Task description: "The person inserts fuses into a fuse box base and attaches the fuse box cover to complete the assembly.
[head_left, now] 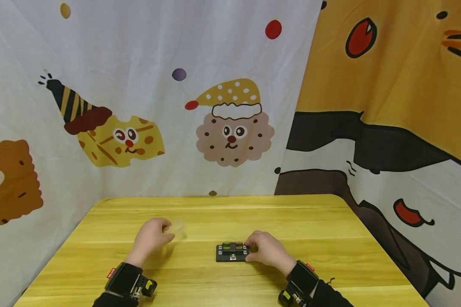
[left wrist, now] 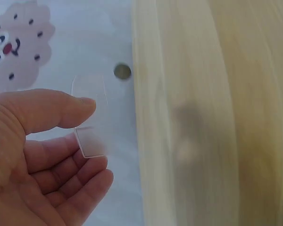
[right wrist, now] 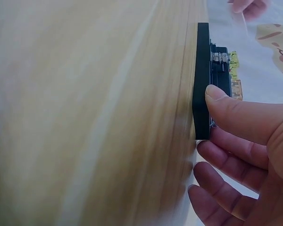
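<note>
Held up over the left part of the table, my left hand (head_left: 150,239) pinches a clear plastic cover (left wrist: 92,142) between thumb and fingers. The cover is see-through, with thin bright edges. On the table in front of me lies a black fuse block (head_left: 230,257) with silver metal terminals and small translucent yellow and orange fuses on top. My right hand (head_left: 269,252) grips this block by its right end. The right wrist view has the thumb (right wrist: 218,93) on the block's upper side and the other fingers curled beside and below its end.
The light wood-grain table (head_left: 199,281) has rounded far corners. Behind it hangs a white cloth (head_left: 146,51) printed with cartoon biscuits and cheese, and an orange cartoon cloth (head_left: 330,81) at the right. Each wrist wears a black strap with a small camera.
</note>
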{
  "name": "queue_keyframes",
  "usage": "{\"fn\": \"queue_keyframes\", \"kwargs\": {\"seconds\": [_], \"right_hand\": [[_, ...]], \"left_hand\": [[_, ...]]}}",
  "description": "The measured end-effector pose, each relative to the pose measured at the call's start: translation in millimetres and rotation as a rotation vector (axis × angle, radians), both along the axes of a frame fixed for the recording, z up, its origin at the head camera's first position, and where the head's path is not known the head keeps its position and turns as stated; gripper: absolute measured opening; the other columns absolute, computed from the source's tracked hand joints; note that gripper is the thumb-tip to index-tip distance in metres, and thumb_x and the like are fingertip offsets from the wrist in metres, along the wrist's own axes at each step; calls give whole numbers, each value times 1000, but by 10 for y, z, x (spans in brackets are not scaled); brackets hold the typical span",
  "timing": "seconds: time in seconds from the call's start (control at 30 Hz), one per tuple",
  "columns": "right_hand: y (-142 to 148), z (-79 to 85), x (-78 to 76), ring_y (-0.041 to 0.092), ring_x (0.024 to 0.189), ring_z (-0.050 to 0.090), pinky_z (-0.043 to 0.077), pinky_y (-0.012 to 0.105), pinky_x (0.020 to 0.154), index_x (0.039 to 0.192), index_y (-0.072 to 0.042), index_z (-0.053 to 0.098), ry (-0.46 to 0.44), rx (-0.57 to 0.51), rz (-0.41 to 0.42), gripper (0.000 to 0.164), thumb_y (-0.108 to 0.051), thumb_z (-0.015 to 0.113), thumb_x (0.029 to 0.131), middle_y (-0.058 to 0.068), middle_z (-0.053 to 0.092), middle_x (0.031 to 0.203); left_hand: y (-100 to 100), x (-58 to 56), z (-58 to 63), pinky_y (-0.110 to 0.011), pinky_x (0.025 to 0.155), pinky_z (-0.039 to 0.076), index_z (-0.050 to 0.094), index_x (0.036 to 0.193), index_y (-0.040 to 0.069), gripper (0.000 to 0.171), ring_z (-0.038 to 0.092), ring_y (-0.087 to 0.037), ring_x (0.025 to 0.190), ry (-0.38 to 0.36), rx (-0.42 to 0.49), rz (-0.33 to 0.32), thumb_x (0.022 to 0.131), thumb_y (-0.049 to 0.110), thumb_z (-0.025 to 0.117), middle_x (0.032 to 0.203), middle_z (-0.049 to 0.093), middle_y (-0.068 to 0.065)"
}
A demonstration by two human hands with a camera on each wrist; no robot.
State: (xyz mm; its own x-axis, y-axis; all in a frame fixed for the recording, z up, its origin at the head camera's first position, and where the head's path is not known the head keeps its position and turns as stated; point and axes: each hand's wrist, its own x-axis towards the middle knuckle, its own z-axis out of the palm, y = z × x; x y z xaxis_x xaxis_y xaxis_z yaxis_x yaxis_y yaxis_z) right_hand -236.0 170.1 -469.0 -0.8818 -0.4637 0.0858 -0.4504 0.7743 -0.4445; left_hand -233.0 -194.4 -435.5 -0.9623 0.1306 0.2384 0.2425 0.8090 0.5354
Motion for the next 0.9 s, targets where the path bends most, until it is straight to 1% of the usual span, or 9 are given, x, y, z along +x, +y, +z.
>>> {"fn": "queue_keyframes", "kwargs": {"seconds": [0.17,0.33,0.53,0.77,0.9], "right_hand": [[0,0,5,17,87,62,52,36,77,104,-11,73,8,-8,-1,35,-24,87,75,-3,64,97],[2,-1,15,19,87,62,52,36,77,104,-11,73,25,-12,9,34,-23,87,75,-2,64,97],[13,6,21,19,86,61,51,35,76,104,-10,73,34,-16,23,33,-23,86,77,-1,64,97],[8,12,23,19,87,62,52,36,77,104,-10,73,35,-19,19,34,-23,86,76,0,65,97],[5,6,25,19,87,62,52,37,77,104,-9,73,40,-16,15,34,-22,87,76,0,65,97]], "left_hand": [[207,9,-2,-42,79,49,71,110,-1,30,59,-23,86,23,45,-67,81,6,78,97,66,-8],[419,0,-34,-39,78,48,73,108,2,30,57,-20,82,45,58,-137,79,5,81,95,66,-5],[655,-17,-61,-36,71,48,74,104,2,30,56,-16,79,61,51,-202,75,6,84,93,66,-5],[855,-48,-89,-31,68,47,74,108,2,32,55,-16,78,45,24,-295,78,10,83,90,63,0],[948,-56,-93,-31,68,47,74,108,3,32,55,-15,78,44,15,-341,79,12,83,91,64,-1]]}}
